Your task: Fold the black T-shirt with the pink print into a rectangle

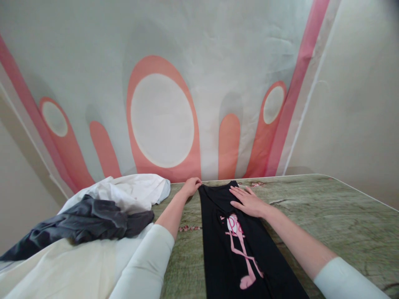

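A black sleeveless top (216,241) with a pink long-legged cartoon figure printed on it lies spread on the table, its neckline at the far edge. My left hand (191,185) is at the top's left shoulder, with fingers closed on that corner. Flat on the cloth near the right shoulder rests my right hand (247,201), fingers stretched out. The lower end of the top runs out of view at the bottom.
Left of my left arm is a heap of clothes: a white garment (124,193), a dark grey one (90,220) and a cream one (77,270). The wood-patterned table (327,220) meets a wall hanging (212,54) with pink and orange shapes.
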